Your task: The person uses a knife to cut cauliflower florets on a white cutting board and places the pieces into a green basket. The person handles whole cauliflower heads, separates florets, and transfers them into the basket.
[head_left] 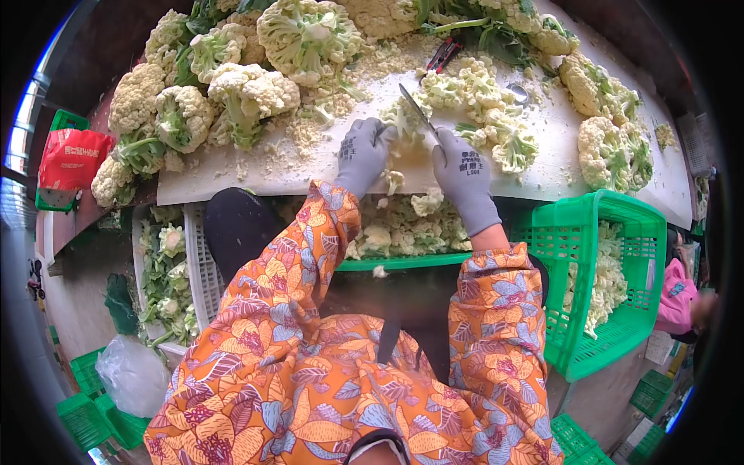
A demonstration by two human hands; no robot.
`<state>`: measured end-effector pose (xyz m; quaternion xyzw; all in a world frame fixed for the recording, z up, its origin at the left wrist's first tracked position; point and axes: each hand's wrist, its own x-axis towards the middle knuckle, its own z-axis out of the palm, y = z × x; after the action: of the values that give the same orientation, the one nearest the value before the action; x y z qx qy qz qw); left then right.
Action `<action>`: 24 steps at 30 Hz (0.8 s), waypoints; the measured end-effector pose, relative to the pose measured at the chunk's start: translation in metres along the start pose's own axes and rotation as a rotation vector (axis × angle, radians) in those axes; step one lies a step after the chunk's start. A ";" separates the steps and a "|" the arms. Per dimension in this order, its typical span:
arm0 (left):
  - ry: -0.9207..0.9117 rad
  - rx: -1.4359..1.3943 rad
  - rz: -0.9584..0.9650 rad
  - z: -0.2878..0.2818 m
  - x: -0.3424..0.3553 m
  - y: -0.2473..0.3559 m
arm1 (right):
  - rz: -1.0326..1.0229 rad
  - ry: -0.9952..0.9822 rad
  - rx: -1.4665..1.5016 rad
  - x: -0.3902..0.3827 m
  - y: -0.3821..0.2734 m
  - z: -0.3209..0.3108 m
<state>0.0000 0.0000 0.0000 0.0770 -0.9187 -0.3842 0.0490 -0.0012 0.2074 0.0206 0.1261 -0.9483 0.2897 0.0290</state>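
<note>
My right hand, in a grey glove, is closed around a knife, its blade slanting up and left. My left hand, gloved alike, grips a cauliflower piece by its left side, close to the blade. A small floret is just below, at the near edge of the white tabletop. Cut cauliflower pieces lie right of the knife. Under the table edge, a green crate holds many florets, partly hidden by my arms.
Cauliflower heads are heaped at the left and far side. More heads sit at the right. A red-handled cutter lies beyond the knife. A green crate with florets stands right, a white crate with trimmings left. A person in pink is at far right.
</note>
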 end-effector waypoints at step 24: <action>0.067 0.106 0.261 -0.003 -0.011 -0.002 | 0.022 0.085 -0.024 0.004 -0.015 0.023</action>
<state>0.0119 -0.0016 0.0004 -0.0279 -0.9378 -0.3229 0.1249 -0.0009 0.1814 0.0097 0.1030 -0.9510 0.2836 0.0675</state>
